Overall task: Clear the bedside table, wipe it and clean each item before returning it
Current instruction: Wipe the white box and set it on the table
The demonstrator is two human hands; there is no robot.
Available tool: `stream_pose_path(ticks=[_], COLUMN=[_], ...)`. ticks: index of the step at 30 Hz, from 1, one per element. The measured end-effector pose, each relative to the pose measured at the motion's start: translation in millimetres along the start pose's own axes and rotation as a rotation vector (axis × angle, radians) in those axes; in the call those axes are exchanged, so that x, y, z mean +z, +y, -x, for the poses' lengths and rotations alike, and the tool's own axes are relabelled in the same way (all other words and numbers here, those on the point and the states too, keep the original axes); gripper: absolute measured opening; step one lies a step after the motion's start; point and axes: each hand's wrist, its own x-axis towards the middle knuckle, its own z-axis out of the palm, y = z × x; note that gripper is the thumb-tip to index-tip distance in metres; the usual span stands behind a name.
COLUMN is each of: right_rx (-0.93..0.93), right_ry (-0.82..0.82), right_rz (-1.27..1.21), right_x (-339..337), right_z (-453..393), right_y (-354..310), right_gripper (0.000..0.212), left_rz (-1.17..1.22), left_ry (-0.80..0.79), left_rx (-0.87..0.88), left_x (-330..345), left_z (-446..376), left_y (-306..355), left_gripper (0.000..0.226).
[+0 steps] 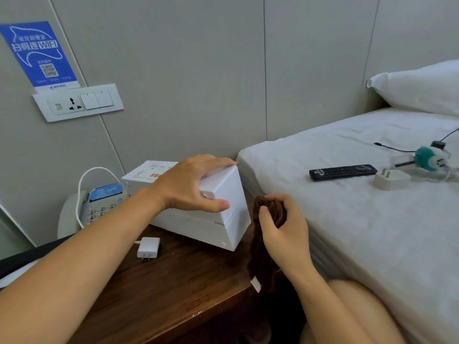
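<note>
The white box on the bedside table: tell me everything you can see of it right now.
The white box is a plain block, seemingly plastic or card, with orange print and small markings on its top face. It looks tilted, its right end raised. It sits at the back of the dark wooden bedside table, close against the bed, with a telephone just to its left. The left hand grips its top, fingers over the far edge, thumb on the front.

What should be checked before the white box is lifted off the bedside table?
1. Left hand grips the white box across its top: ok.
2. Right hand holds the brown cloth, clear of the box: ok.
3. Bare space on the bed near the remote: ok.
4. White charger lies apart from the box: ok.
5. Phone cord free of the box: cannot tell.
</note>
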Motion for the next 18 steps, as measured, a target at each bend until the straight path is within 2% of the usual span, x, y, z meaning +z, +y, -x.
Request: stream_pose_path(ticks=[3, 5, 7, 9, 13, 15, 18], right_rx=[-0.14, -0.224, -0.235, -0.231, -0.415, -0.418, -0.331], right_ry=[0.046, -0.008, -0.099, -0.12, -0.185, -0.225, -0.119], right_rz=[0.026, 0.118, 0.211, 0.231, 0.302, 0.292, 0.248], right_x=[-1.2, 5.3, 18.0, 29.9, 36.6, 36.9, 40.5], right_z=[5.8, 7.0, 5.6, 7.5, 20.2, 11.0, -29.5], right_y=[-4.2, -6.7, -8.5, -11.9, -20.4, -25.1, -32.1], right_gripper=[0.023, 0.025, 0.026, 0.027, 0.027, 0.022, 0.017], left_rz=[0.05, 0.071, 0.105, 0.131, 0.164, 0.169, 0.167], left_ry=[0.121, 0.202, 0.29, 0.36, 0.409, 0.421, 0.446], left_rx=[-0.003, 0.005, 0.018, 0.031, 0.048, 0.046, 0.054], left_x=[-12.1, -18.4, -23.4, -27.2, -31.7, -31.6, -28.3], left_z=[15.2, 24.7, 31.6, 36.9, 45.0, 47.2, 49.1], left_y=[-7.2, -9.4, -8.9, -8.0, -12.3, -13.6, -10.7], left_gripper=[0.079, 0.077, 0.079, 0.081, 0.081, 0.082, 0.082])
